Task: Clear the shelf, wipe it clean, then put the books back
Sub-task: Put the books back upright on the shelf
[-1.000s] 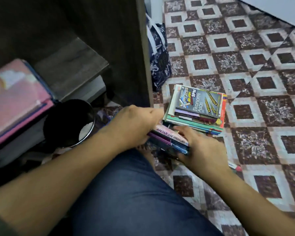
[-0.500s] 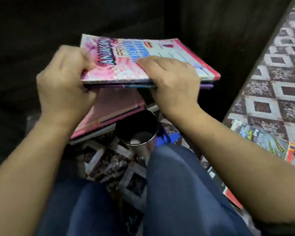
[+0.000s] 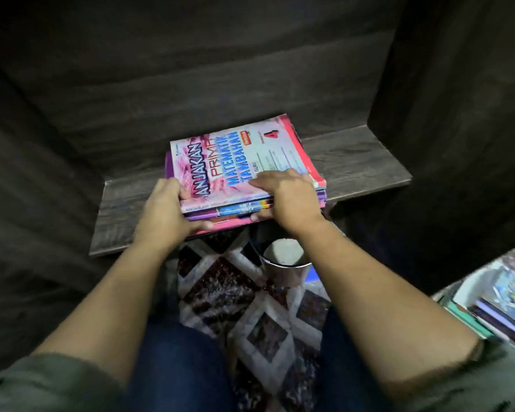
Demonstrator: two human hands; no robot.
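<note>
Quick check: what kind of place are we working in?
Probably a room at home: a low, dark wooden shelf over patterned floor tiles, with school workbooks stacked on it.

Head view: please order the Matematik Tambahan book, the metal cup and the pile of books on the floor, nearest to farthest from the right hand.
1. Matematik Tambahan book: on the shelf, held by the right hand.
2. Metal cup: on the floor below the shelf edge, near the wrist.
3. Pile of books: on the floor, far right.
</note>
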